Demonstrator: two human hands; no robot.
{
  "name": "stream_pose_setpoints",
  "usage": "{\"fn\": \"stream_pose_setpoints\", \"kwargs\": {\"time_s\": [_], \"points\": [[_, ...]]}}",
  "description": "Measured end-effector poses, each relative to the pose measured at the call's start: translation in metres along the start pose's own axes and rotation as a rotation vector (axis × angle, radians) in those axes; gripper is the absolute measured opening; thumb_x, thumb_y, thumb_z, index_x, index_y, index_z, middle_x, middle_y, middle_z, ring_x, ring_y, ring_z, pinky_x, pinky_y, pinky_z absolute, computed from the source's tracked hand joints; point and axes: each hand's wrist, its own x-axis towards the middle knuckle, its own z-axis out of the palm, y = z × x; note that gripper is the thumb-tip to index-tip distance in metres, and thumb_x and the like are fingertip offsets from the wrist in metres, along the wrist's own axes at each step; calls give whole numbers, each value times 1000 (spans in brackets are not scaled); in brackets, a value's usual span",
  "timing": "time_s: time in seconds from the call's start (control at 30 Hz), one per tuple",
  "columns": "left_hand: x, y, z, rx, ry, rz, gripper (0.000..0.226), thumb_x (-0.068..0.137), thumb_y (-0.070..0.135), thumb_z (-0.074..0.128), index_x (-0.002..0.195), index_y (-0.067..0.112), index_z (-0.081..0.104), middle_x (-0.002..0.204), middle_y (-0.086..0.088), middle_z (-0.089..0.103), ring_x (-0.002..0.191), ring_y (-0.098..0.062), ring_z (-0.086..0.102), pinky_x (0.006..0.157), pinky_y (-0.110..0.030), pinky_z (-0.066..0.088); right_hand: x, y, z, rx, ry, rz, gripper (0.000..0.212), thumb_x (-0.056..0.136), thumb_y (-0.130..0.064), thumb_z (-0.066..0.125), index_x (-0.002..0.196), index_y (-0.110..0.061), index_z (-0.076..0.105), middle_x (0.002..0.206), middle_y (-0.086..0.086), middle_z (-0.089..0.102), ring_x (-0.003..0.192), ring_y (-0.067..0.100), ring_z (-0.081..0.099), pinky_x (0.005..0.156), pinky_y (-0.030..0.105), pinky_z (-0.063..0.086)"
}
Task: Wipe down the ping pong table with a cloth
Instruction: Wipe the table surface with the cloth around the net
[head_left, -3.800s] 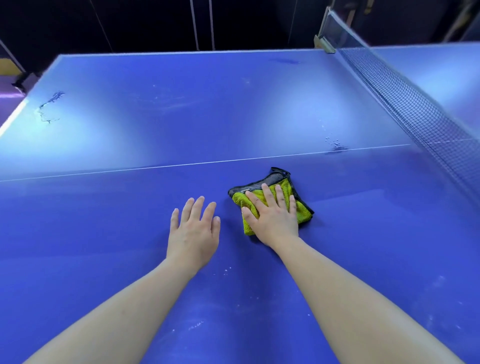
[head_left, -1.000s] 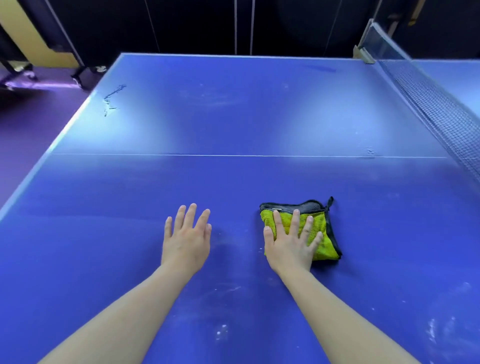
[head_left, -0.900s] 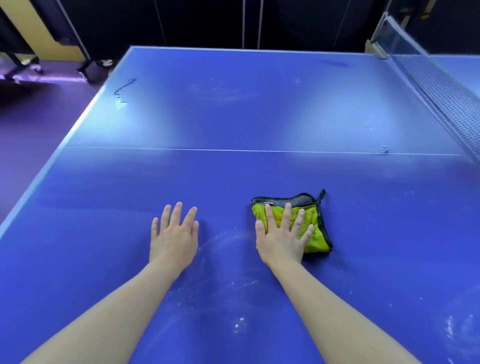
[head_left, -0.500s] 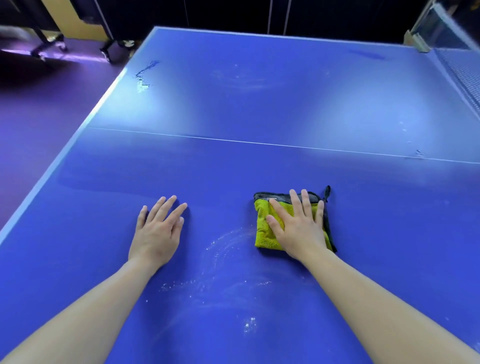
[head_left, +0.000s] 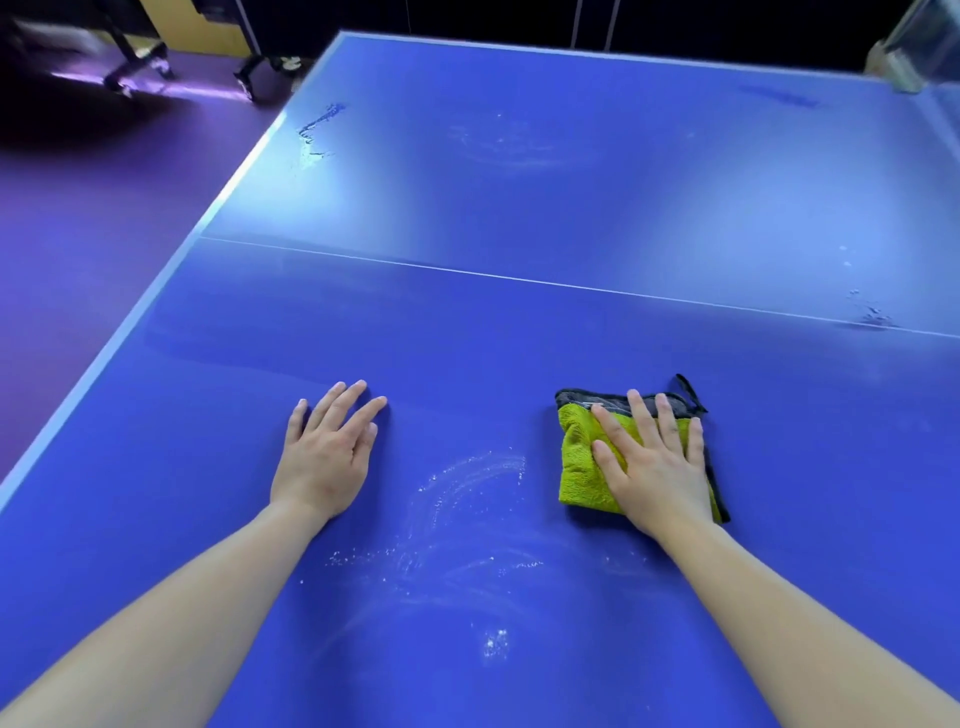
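Observation:
A blue ping pong table (head_left: 519, 322) fills the view, with a white centre line across it. A folded yellow-green cloth (head_left: 579, 462) with a dark grey edge and a small loop lies on the near half. My right hand (head_left: 652, 462) presses flat on the cloth with straight, spread fingers. My left hand (head_left: 327, 452) rests flat on the bare table to the left of it, fingers straight. White dusty smears (head_left: 467, 478) and specks lie on the surface between and below my hands.
The table's left edge (head_left: 104, 358) runs diagonally beside a purple floor. A scuff mark (head_left: 319, 127) sits near the far left edge, and small marks (head_left: 872, 312) sit by the centre line at right. The net post (head_left: 919, 47) shows at the top right corner.
My right hand has slid the cloth to the right, leaving curved white streaks where it passed. My left hand stays flat on the table. The view has turned left.

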Motion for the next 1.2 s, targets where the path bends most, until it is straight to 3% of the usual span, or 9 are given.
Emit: {"fn": "stream_pose_setpoints", "kwargs": {"time_s": [0.23, 0.37, 0.47, 0.63, 0.8, 0.93, 1.03, 1.2], "points": [[2, 2, -2, -65, -53, 8, 48, 108, 41, 20, 154, 38, 34, 165, 15, 21, 154, -8, 5, 125, -40, -1, -11, -58, 0, 27, -29, 109, 66, 84, -68, -12, 149, -61, -7, 168, -8, -8, 153, 26, -15, 120, 58, -12], [6, -19, -14, -191, -57, 79, 50, 108, 42, 20, 153, 32, 38, 162, 11, 30, 151, -8, 19, 125, -34, 0, -17, -128, 5, 47, -21, 109, 64, 87, -69, -10, 150, -61, -5, 168, -7, -7, 153, 27, -15, 119, 59, -13], [5, -68, -28, -132, -31, 129, 66, 100, 49, 6, 151, 29, 43, 160, 7, 34, 150, -13, 24, 126, -39, 3, -16, -182, 8, 63, -15, 115, 63, 88, -72, -9, 150, -60, -5, 168, -7, -7, 153, 28, -16, 118, 60, -14], [9, -185, -51, 7, 22, 65, 59, 103, 44, 13, 146, 26, 50, 159, 2, 37, 153, -21, 19, 125, -49, 10, -6, -279, 10, 71, -11, 120, 57, 96, -70, 0, 152, -58, -4, 168, -4, -7, 152, 30, -17, 117, 62, -14], [-10, -277, -60, 35, 34, -35, 59, 103, 44, 15, 147, 25, 50, 160, 1, 37, 152, -20, 20, 124, -50, 14, 11, -377, 10, 84, -5, 102, 58, 95, -70, -1, 152, -57, -5, 168, -2, -8, 152, 32, -17, 116, 63, -14], [-23, -314, -64, -36, 21, -89, 64, 101, 46, 8, 153, 25, 39, 163, 4, 28, 152, -16, 20, 125, -45, 15, 26, -452, 11, 86, -6, 72, 58, 96, -69, -1, 153, -56, -4, 168, -2, -9, 152, 33, -18, 115, 65, -14], [-26, -334, -68, -82, 54, -96, 60, 103, 43, 13, 151, 22, 42, 162, 2, 32, 151, -18, 26, 123, -46, 20, 38, -505, 12, 89, -9, 43, 59, 95, -70, -2, 153, -56, -3, 168, -2, -9, 152, 34, -19, 115, 66, -14], [-27, -372, -71, -153, 80, -151, 67, 101, 48, 6, 155, 22, 37, 164, 4, 28, 153, -15, 17, 124, -41, 10, 60, -581, 12, 103, -4, -4, 60, 96, -70, -1, 154, -54, -1, 168, -2, -10, 152, 34, -19, 114, 66, -15]]}}
